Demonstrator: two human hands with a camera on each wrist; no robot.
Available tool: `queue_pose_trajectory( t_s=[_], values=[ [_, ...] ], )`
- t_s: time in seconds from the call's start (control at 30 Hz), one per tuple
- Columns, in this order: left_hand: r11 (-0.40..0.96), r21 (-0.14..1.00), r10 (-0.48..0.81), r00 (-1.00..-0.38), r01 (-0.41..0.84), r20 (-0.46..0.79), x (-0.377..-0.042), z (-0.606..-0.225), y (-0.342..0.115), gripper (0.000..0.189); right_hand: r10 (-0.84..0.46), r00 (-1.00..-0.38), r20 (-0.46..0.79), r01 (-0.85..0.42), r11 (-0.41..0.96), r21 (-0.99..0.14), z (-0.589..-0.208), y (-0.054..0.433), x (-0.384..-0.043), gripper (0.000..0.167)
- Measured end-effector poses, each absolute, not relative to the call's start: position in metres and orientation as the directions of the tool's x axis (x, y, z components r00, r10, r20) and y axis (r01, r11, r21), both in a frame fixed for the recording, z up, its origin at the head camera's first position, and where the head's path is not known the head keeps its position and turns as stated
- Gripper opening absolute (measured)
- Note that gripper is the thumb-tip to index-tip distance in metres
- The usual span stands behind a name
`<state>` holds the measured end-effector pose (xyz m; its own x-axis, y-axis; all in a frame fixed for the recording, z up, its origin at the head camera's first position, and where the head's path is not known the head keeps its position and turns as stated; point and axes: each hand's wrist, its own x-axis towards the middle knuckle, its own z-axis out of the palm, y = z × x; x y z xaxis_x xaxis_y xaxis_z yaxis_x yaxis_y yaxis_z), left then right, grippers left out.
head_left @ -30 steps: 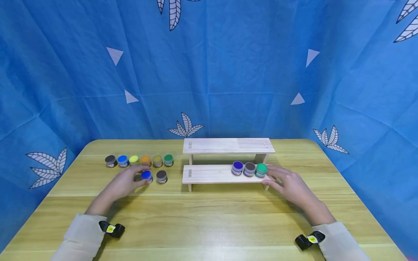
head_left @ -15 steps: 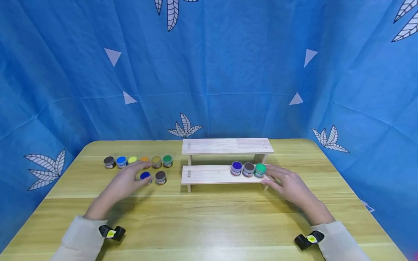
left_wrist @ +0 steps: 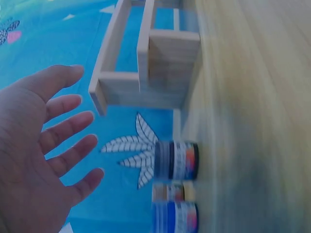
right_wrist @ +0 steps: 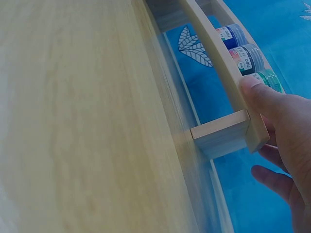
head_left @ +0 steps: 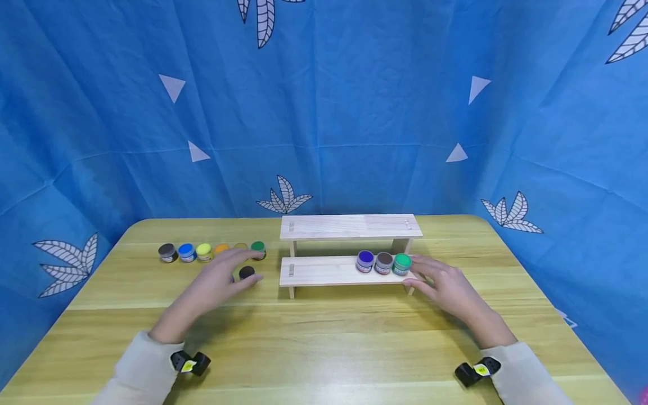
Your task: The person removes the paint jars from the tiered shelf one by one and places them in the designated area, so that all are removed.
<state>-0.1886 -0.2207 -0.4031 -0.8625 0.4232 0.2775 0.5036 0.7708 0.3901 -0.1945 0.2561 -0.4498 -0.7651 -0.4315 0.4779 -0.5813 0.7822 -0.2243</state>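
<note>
Head view: lower left, the empty left hand [head_left: 217, 283] spreads near a dark jar [head_left: 247, 272] on the worktop [head_left: 329, 343]. Lower right, the right hand [head_left: 446, 286] touches the shelf [head_left: 324, 271] beside a green jar [head_left: 402, 263]; I cannot tell if it grips.

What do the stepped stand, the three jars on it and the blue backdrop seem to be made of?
Stepped stand: probably bare wood with a matte finish; grain lines show on its pale surface.
Three jars: likely plastic, smooth and translucent-looking near the top, though glass is possible.
Blue backdrop: apparently matte fabric, given its creases and soft folds.
</note>
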Motion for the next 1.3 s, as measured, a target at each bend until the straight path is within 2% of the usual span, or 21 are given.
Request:
queue_pose_trajectory(
  t_s=[0.2, 0.53, 1.3],
  values=[
    [0.746, 0.366, 0.474, -0.829, 0.557, 0.296, -0.191, -0.397, -0.200, 0.050, -0.431, -0.770, 0.469, -0.577, 0.786, -0.224, -0.449, 0.257, -0.195, 0.041],
    [0.670, 0.450, 0.544, -0.802, 0.591, 0.244, -0.195, -0.388, -0.161, 0.050, -0.436, -0.766, 0.472, -0.581, 0.784, -0.220, -0.448, 0.257, -0.194, 0.040],
    [0.632, 0.324, 0.662, -0.708, 0.704, 0.245, -0.210, -0.386, -0.081, 0.052, -0.425, -0.779, 0.461, -0.568, 0.790, -0.233, -0.446, 0.257, -0.191, 0.041]
  ],
)
